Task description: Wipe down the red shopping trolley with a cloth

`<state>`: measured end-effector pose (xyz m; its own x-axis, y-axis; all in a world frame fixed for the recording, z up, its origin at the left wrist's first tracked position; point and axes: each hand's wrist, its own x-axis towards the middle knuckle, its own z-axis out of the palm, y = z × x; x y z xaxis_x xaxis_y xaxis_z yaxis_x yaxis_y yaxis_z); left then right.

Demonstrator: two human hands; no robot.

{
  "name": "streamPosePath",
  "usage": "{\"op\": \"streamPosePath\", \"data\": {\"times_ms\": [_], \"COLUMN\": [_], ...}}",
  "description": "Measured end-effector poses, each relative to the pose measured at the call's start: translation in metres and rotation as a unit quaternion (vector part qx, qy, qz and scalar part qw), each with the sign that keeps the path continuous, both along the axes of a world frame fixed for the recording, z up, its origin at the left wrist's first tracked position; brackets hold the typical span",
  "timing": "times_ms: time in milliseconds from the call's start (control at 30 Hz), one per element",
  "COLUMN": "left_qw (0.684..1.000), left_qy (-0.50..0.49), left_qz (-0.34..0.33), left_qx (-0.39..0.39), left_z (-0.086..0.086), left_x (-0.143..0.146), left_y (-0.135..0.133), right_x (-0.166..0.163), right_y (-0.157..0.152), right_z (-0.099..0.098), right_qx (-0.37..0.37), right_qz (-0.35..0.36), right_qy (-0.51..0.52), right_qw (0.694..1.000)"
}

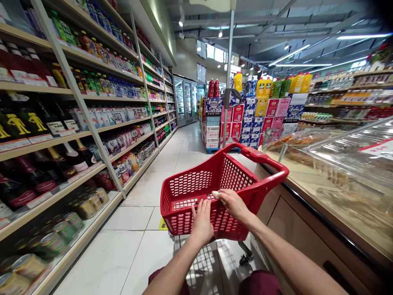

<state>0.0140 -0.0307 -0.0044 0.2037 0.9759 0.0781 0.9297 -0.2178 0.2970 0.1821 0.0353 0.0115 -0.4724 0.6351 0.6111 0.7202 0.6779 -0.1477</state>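
A red plastic shopping cart (211, 172) with slotted walls stands in front of me, its side turned toward me. My left hand (202, 223) rests against the near wall at the rim, fingers stretched out and holding nothing. To its right, my right hand (232, 203) is closed at the same rim, pinching a small whitish wad (216, 194), perhaps tissue or cloth; its exact kind is hard to make out. The basket's slotted floor shows through between the walls. The push handle (276, 168) rises at the right, and no hand is on it.
Shelves of bottles and cans (101, 98) line the left. Close on the right stands a glass-topped food counter (337, 180). Stacked drink cartons (239, 119) and a metal pole (229, 73) are ahead. Pale floor tiles (123, 241) run down the aisle toward glass-door coolers (186, 98).
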Motion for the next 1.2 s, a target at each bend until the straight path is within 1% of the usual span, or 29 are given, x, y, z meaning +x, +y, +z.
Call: {"op": "streamPosePath", "data": {"times_ms": [33, 67, 133, 167, 200, 233, 267, 367, 400, 467, 500, 567, 633, 667, 700, 800, 867, 900, 967, 1033, 1067, 1100, 1200], "left_qw": [1.0, 1.0, 1.0, 1.0, 1.0, 1.0, 1.0, 1.0, 1.0, 0.999, 0.999, 0.999, 0.999, 1.0, 1.0, 1.0, 1.0, 1.0, 1.0, 1.0, 1.0, 1.0, 1.0], "left_qy": [-0.001, -0.003, -0.009, -0.012, -0.016, -0.019, -0.021, -0.025, -0.026, -0.029, -0.03, -0.03, -0.027, -0.026, -0.023, -0.01, 0.001, 0.004, 0.005, 0.004, 0.002, 0.001, 0.003], "left_qz": [-0.001, -0.002, -0.002, -0.003, -0.004, -0.005, -0.007, -0.011, -0.012, -0.014, -0.016, -0.02, -0.02, -0.017, -0.016, -0.018, -0.021, -0.02, -0.02, -0.019, -0.02, -0.02, -0.028], "left_qx": [0.006, 0.011, 0.016, 0.015, 0.013, 0.009, 0.005, -0.007, -0.008, -0.005, -0.002, 0.002, -0.002, -0.006, -0.009, -0.011, -0.01, -0.008, 0.001, 0.009, 0.012, 0.013, 0.014], "left_z": [0.0, -0.001, -0.002, -0.002, -0.002, -0.002, -0.001, 0.001, 0.001, 0.002, 0.002, 0.001, 0.002, 0.002, 0.003, 0.005, 0.005, 0.004, 0.001, -0.002, -0.003, -0.003, -0.002], "left_x": [-0.001, -0.002, -0.003, -0.002, -0.002, -0.001, 0.0, 0.002, 0.002, 0.002, 0.002, 0.002, 0.003, 0.004, 0.004, 0.004, 0.001, -0.001, -0.004, -0.004, -0.004, -0.003, -0.005], "left_y": [-0.001, -0.002, -0.003, -0.004, -0.004, -0.004, -0.003, -0.001, -0.001, -0.001, 0.0, 0.0, 0.0, 0.0, 0.001, 0.0, -0.001, -0.001, -0.002, -0.002, -0.002, -0.001, 0.0], "right_x": [0.017, 0.035, 0.065, 0.074, 0.076, 0.072, 0.062, 0.024, 0.017, 0.023, 0.034, 0.06, 0.071, 0.069, 0.062, 0.035, 0.036, 0.044, 0.063, 0.069, 0.064, 0.054, 0.017], "right_y": [0.007, 0.013, 0.025, 0.028, 0.028, 0.026, 0.022, 0.004, 0.001, -0.002, 0.0, 0.006, 0.01, 0.01, 0.008, 0.002, 0.002, 0.004, 0.009, 0.011, 0.01, 0.007, -0.002], "right_z": [0.007, 0.014, 0.026, 0.028, 0.028, 0.024, 0.018, -0.007, -0.013, -0.015, -0.012, -0.004, 0.001, 0.0, -0.002, -0.014, -0.014, -0.012, -0.006, -0.005, -0.007, -0.01, -0.022], "right_qx": [0.006, 0.018, 0.063, 0.083, 0.095, 0.099, 0.097, 0.095, 0.1, 0.11, 0.116, 0.128, 0.134, 0.134, 0.131, 0.123, 0.12, 0.121, 0.131, 0.141, 0.144, 0.145, 0.137], "right_qz": [-0.009, -0.037, -0.141, -0.187, -0.212, -0.214, -0.201, -0.137, -0.125, -0.12, -0.137, -0.208, -0.264, -0.267, -0.254, -0.179, -0.166, -0.181, -0.242, -0.285, -0.281, -0.259, -0.159], "right_qy": [0.009, 0.018, 0.027, 0.014, -0.01, -0.04, -0.068, -0.124, -0.135, -0.156, -0.161, -0.154, -0.145, -0.147, -0.151, -0.165, -0.162, -0.155, -0.131, -0.111, -0.108, -0.112, -0.137], "right_qw": [1.0, 0.999, 0.988, 0.979, 0.973, 0.971, 0.972, 0.978, 0.978, 0.974, 0.971, 0.957, 0.944, 0.943, 0.946, 0.962, 0.965, 0.964, 0.952, 0.942, 0.943, 0.948, 0.968]}}
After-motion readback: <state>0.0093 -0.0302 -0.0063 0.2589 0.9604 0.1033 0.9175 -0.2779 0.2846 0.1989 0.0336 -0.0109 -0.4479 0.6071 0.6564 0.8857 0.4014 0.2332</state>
